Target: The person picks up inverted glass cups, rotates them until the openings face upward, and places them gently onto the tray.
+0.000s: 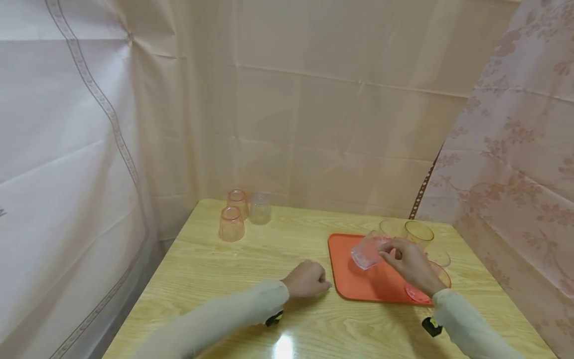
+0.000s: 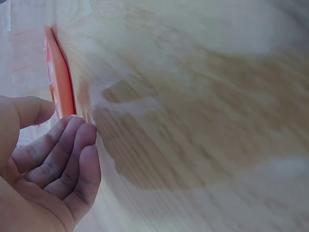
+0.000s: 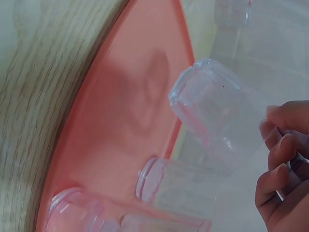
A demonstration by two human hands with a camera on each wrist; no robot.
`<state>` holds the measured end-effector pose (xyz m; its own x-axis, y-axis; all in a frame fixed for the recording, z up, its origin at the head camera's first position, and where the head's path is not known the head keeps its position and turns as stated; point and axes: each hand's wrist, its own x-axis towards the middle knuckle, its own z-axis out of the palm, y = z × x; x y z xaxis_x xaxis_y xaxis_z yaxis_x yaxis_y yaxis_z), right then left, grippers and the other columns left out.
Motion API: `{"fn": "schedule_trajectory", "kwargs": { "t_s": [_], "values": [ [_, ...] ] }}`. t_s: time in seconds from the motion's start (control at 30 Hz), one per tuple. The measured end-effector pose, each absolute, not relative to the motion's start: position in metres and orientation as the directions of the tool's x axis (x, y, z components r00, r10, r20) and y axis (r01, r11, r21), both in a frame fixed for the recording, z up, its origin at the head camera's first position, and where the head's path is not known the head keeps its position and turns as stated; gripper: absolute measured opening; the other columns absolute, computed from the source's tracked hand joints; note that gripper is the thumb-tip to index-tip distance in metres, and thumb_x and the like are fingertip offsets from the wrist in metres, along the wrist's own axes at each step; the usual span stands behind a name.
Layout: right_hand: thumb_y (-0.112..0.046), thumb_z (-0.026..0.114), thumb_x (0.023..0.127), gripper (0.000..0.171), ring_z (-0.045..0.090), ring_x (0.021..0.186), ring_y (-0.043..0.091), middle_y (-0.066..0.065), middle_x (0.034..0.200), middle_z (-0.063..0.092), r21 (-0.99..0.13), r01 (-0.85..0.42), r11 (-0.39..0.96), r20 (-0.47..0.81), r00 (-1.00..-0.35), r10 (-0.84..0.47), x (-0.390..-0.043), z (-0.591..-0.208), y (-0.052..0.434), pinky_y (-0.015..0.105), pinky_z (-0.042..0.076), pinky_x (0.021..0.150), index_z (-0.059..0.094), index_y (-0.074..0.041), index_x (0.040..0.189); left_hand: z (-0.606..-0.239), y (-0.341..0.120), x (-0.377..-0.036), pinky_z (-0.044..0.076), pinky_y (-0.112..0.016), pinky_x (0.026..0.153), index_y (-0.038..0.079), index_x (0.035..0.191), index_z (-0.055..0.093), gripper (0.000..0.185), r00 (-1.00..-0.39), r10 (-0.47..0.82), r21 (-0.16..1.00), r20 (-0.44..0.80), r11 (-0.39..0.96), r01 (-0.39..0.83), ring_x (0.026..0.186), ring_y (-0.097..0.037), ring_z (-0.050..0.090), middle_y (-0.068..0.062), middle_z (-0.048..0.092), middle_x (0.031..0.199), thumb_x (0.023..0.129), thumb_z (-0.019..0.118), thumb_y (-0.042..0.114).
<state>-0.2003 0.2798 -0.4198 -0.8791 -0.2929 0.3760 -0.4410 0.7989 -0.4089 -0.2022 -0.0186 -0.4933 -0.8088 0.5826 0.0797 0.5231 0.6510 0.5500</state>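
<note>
- While the right hand (image 1: 410, 264) pinches a clear glass (image 1: 366, 252) by its rim end, fingertips (image 3: 275, 145) curled on the mouth, the glass hangs tipped above the orange tray (image 1: 354, 286), right of centre in the head view.
- Long axis of the glass lies close to level: base out toward the left of the frame, mouth at the fingers on the right. In the right wrist view the base (image 3: 203, 79) points up and left.
- Left hand (image 1: 307, 279) rests on the table just beside the tray's left edge, holding nothing; the head view shows it as a loose fist, the left wrist view shows fingers (image 2: 63, 154) gently curled over an empty palm.
- Around the grip: more glasses (image 1: 419, 232) stand upright on the far and right parts of the tray, close behind the held one.
- Well apart, centre-left in the head view, three upturned cups (image 1: 231, 223) stand grouped near the table's back edge, two pinkish, one clear.
- Surface is a light wood-grain table (image 1: 251, 259), glossy near the bottom edge of the frame.
- Pale draped cloth (image 1: 314, 99) closes in behind and on both sides, floral-patterned at the right.
</note>
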Motion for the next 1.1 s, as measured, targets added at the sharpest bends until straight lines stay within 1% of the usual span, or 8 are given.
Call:
{"fn": "schedule_trajectory", "kwargs": {
  "t_s": [0.17, 0.3, 0.5, 0.73, 0.97, 1.1],
  "values": [
    [-0.012, 0.077, 0.093, 0.005, 0.048, 0.063, 0.010, -0.006, 0.080, 0.061, -0.385, -0.438, 0.812, 0.374, -0.879, -0.297, -0.201, -0.419, 0.285, 0.027, 0.041, 0.055, 0.077, -0.009, 0.098, -0.495, -0.011, -0.202, 0.025, -0.018, 0.043, 0.020, 0.053, 0.046, 0.052, -0.811, 0.579, 0.533, 0.079, 0.663, 0.525, 0.041, -0.002, 0.023, 0.013, 0.027, 0.045, 0.097, 0.072, 0.029],
    [-0.010, 0.077, 0.092, 0.005, 0.048, 0.064, 0.010, -0.006, 0.080, 0.062, -0.361, -0.443, 0.821, 0.373, -0.875, -0.308, -0.202, -0.419, 0.288, 0.027, 0.042, 0.055, 0.077, -0.008, 0.097, -0.498, -0.007, -0.202, 0.025, -0.019, 0.043, 0.019, 0.051, 0.044, 0.055, -0.813, 0.575, 0.531, 0.085, 0.665, 0.525, 0.041, -0.002, 0.023, 0.013, 0.026, 0.045, 0.096, 0.073, 0.030],
    [-0.008, 0.079, 0.090, 0.006, 0.047, 0.063, 0.009, -0.005, 0.081, 0.064, -0.320, -0.445, 0.837, 0.397, -0.865, -0.308, -0.204, -0.420, 0.293, 0.027, 0.039, 0.054, 0.076, -0.008, 0.094, -0.501, 0.000, -0.203, 0.025, -0.019, 0.042, 0.019, 0.052, 0.041, 0.056, -0.811, 0.578, 0.543, 0.090, 0.654, 0.527, 0.041, -0.001, 0.023, 0.013, 0.026, 0.045, 0.096, 0.074, 0.029],
    [-0.008, 0.081, 0.088, 0.007, 0.049, 0.064, 0.010, -0.005, 0.084, 0.065, -0.270, -0.434, 0.859, 0.387, -0.866, -0.316, -0.207, -0.423, 0.297, 0.028, 0.041, 0.055, 0.075, -0.012, 0.091, -0.501, 0.008, -0.200, 0.026, -0.019, 0.041, 0.020, 0.051, 0.041, 0.053, -0.805, 0.585, 0.548, 0.095, 0.645, 0.533, 0.040, -0.001, 0.025, 0.014, 0.029, 0.044, 0.095, 0.070, 0.024],
    [-0.007, 0.083, 0.085, 0.009, 0.048, 0.061, 0.006, -0.005, 0.086, 0.066, -0.225, -0.462, 0.858, 0.405, -0.845, -0.348, -0.207, -0.425, 0.300, 0.027, 0.041, 0.053, 0.076, -0.012, 0.090, -0.495, 0.014, -0.193, 0.029, -0.019, 0.042, 0.019, 0.052, 0.042, 0.053, -0.830, 0.553, 0.550, 0.079, 0.670, 0.498, 0.040, -0.002, 0.028, 0.012, 0.031, 0.044, 0.096, 0.072, 0.025],
    [-0.006, 0.083, 0.084, 0.011, 0.050, 0.062, 0.005, -0.005, 0.087, 0.067, -0.193, -0.478, 0.857, 0.416, -0.831, -0.370, -0.206, -0.427, 0.303, 0.027, 0.043, 0.054, 0.075, -0.012, 0.088, -0.495, 0.015, -0.194, 0.027, -0.019, 0.042, 0.018, 0.052, 0.040, 0.055, -0.836, 0.544, 0.544, 0.079, 0.679, 0.493, 0.041, -0.002, 0.024, 0.012, 0.028, 0.044, 0.096, 0.072, 0.023]
  ]
}}
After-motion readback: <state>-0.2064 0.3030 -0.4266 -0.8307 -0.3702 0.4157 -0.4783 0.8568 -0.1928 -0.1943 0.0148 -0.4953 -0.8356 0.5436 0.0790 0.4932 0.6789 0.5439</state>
